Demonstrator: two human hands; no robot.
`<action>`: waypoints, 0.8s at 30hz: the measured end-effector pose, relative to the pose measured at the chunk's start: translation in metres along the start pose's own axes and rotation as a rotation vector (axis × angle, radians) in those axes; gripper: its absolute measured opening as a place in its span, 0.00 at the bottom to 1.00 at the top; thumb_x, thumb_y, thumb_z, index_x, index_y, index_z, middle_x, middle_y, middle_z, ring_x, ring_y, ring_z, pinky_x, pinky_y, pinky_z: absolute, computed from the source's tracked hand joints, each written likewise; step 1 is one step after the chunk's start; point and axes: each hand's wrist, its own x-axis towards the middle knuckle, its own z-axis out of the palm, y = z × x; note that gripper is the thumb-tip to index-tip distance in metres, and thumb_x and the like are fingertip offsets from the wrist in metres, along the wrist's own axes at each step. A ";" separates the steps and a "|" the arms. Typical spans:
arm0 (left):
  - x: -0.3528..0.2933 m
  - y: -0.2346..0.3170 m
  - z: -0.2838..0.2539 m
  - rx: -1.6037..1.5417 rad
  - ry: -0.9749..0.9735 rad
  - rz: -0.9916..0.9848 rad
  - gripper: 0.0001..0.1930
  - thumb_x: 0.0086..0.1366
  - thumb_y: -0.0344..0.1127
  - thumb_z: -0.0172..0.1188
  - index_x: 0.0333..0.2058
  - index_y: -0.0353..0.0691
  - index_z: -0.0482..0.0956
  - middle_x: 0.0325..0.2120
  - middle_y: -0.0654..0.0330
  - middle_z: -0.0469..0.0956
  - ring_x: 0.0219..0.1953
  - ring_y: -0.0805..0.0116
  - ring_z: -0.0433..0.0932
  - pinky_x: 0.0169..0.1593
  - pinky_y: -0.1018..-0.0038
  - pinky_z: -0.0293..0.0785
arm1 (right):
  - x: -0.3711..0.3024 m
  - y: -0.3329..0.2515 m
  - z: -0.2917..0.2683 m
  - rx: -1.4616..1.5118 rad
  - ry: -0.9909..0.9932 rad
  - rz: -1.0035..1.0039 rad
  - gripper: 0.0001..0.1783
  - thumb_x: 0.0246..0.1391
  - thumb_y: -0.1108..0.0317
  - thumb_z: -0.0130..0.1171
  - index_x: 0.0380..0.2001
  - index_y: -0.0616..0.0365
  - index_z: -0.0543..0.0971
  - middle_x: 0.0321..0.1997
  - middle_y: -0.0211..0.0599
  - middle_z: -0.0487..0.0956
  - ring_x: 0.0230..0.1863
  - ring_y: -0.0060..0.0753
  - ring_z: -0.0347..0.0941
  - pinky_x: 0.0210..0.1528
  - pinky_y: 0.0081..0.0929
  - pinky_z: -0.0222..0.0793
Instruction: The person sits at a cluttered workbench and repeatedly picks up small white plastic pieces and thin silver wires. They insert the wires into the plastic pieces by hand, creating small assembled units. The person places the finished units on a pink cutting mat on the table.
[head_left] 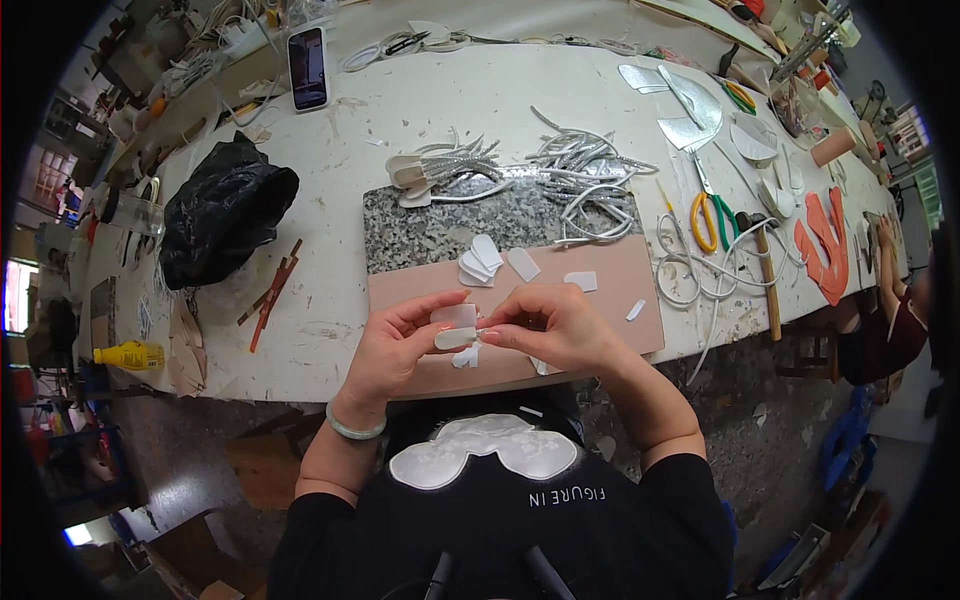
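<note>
My left hand (400, 338) is closed on small white round-ended tabs (456, 339), a pinkish-white one above a whiter one. At their right end the thumb and fingers of my right hand (548, 325) are pinched together. Whatever lies between those fingertips is too small to make out. Under my hands is a pinkish-tan board (610, 300) with loose white tabs (481, 258) scattered over it. Behind it, on a speckled grey stone slab (420, 240), lie two bundles of silver-and-white cords (590, 165). Pale tabs (408, 176) cap the left bundle's end.
A black plastic bag (225, 210) and brown strips (272, 295) lie to the left, a phone (308, 70) at the back. On the right are yellow-and-green-handled scissors (705, 215), loose white cord (680, 280), a hammer (768, 270) and coral cut pieces (822, 245). Another person (900, 320) sits far right.
</note>
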 end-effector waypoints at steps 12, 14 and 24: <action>-0.004 0.004 -0.002 0.000 -0.060 -0.001 0.20 0.65 0.18 0.50 0.56 0.27 0.70 0.48 0.49 0.76 0.49 0.61 0.79 0.50 0.73 0.80 | 0.007 0.003 -0.004 -0.068 0.015 -0.029 0.07 0.53 0.70 0.67 0.31 0.63 0.82 0.23 0.29 0.80 0.24 0.13 0.72 0.25 0.14 0.66; -0.004 0.005 -0.001 0.008 -0.056 0.004 0.20 0.65 0.18 0.50 0.56 0.27 0.70 0.48 0.50 0.76 0.49 0.61 0.79 0.50 0.73 0.80 | 0.008 0.003 -0.004 -0.068 0.013 -0.017 0.08 0.52 0.68 0.68 0.31 0.63 0.83 0.23 0.31 0.80 0.25 0.15 0.73 0.25 0.16 0.67; -0.007 0.008 0.002 0.100 -0.019 0.010 0.20 0.62 0.18 0.51 0.55 0.26 0.70 0.48 0.46 0.77 0.46 0.61 0.81 0.47 0.73 0.82 | 0.009 0.001 -0.003 -0.083 -0.009 0.024 0.10 0.49 0.65 0.68 0.30 0.62 0.84 0.24 0.37 0.80 0.25 0.25 0.75 0.27 0.24 0.69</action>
